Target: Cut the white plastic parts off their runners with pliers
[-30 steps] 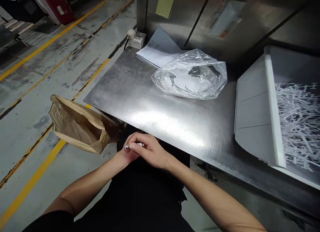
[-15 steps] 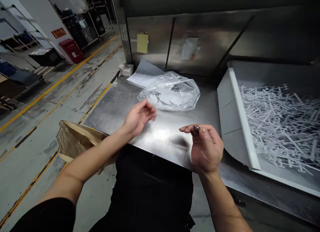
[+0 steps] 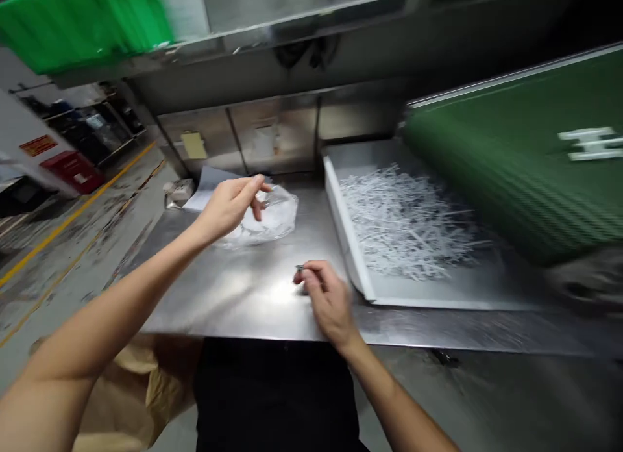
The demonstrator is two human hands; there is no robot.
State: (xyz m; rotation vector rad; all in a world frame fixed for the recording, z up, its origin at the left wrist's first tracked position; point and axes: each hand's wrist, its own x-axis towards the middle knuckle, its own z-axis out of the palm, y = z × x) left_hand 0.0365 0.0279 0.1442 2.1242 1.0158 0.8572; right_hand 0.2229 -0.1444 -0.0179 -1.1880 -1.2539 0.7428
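Above the metal table, my left hand is raised in front of a clear plastic bag. Its fingers are loosely bent and apart, with nothing seen in them. My right hand pinches a small dark metal piece between thumb and fingers, low over the tabletop. Blur hides the piece's exact kind. Just right of that hand stands a grey tray heaped with thin white plastic pieces.
A green conveyor belt slopes above the tray's right side and carries a white plastic part. A green bin sits on the shelf at upper left. Paper sheets lie behind the bag; a brown paper bag stands below the table edge.
My view has swung right and up, bringing in the conveyor and green bin. My left hand has risen and now overlaps the plastic bag. My right hand still pinches the small metal piece.
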